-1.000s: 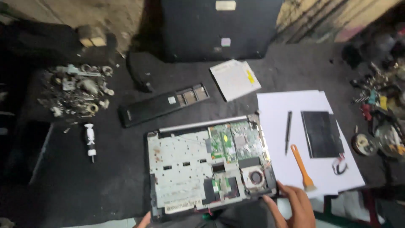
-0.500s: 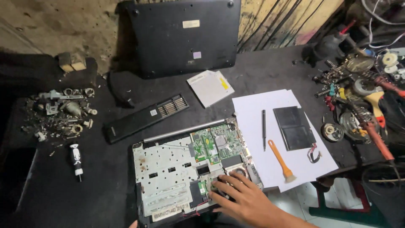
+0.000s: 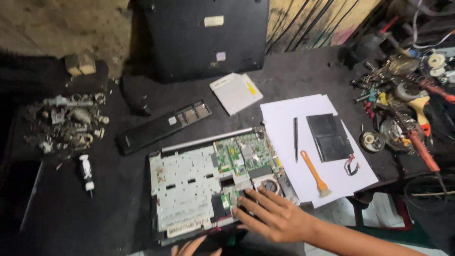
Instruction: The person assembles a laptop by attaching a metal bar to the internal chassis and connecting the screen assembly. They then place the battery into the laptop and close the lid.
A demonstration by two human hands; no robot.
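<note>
Black cloth covers the bench (image 3: 71, 223), and on it lies an opened laptop (image 3: 213, 187) with its metal shield and green board bare. The right hand (image 3: 272, 215) rests flat on the laptop's near right corner, fingers (image 3: 251, 196) spread wide and holding nothing, their tips touching the small board beside the fan (image 3: 271, 186). The left hand (image 3: 192, 247) shows only as fingertips at the laptop's near edge, just left of the right hand; whether it grips anything I cannot tell.

Right of the right hand lies a white sheet (image 3: 284, 111) that carries four things: one orange spudger (image 3: 315, 174) nearest the hand, one black pen (image 3: 295, 139) beyond it, one black battery (image 3: 329, 137), and one small red-and-black wire (image 3: 351, 166). Nothing lies between the hand and the spudger.

Beyond the hand, past the laptop, are one black strip (image 3: 163, 127), one white drive (image 3: 235, 92) and one black cover (image 3: 204, 38) leaning on the wall. Far left of the hand sit a heap of metal scraps (image 3: 66, 121), too jumbled to count, and one small screwdriver (image 3: 86, 173). Far right lies a tangle of tools (image 3: 407, 109).
</note>
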